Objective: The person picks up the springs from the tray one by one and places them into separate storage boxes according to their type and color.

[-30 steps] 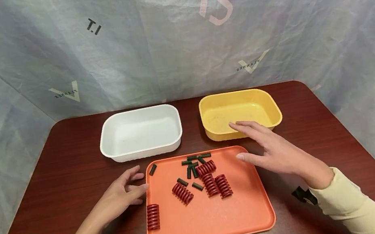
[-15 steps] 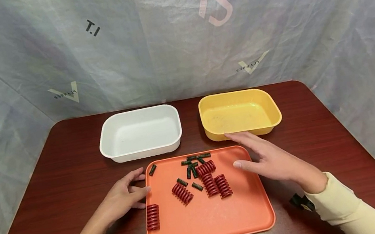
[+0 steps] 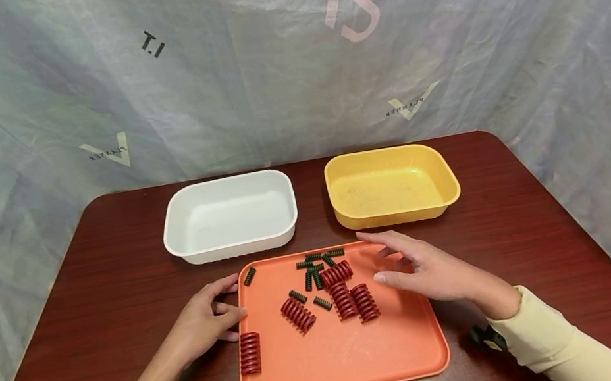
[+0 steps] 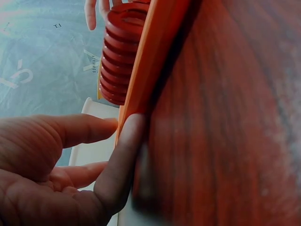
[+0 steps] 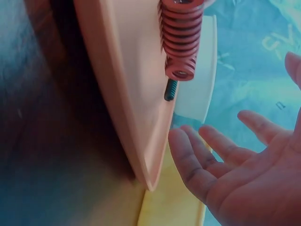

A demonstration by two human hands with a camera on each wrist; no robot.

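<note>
Large red springs [image 3: 341,300] and smaller dark green springs [image 3: 322,304] lie scattered on an orange tray [image 3: 340,371]. A single red spring [image 3: 250,353] rests along its left edge, also seen upright-looking in the left wrist view as a red spring [image 4: 120,56]. My left hand [image 3: 200,320] pinches the tray's left rim, thumb on the inner side and a finger against the outer side in the left wrist view. Over the tray's upper right corner hovers my right hand [image 3: 428,267], fingers spread and loosely bent, holding nothing; a red spring [image 5: 183,35] is near it in the right wrist view.
Behind the tray stand a white bin [image 3: 229,219] on the left and a yellow bin [image 3: 391,187] on the right. All sit on a dark red-brown table [image 3: 89,304], with grey printed sheeting [image 3: 263,77] hanging behind and at the sides.
My right hand has moved left and nearer, from by the yellow bin to above the tray's right side. My left hand has shifted slightly right onto the rim. The springs lie as before.
</note>
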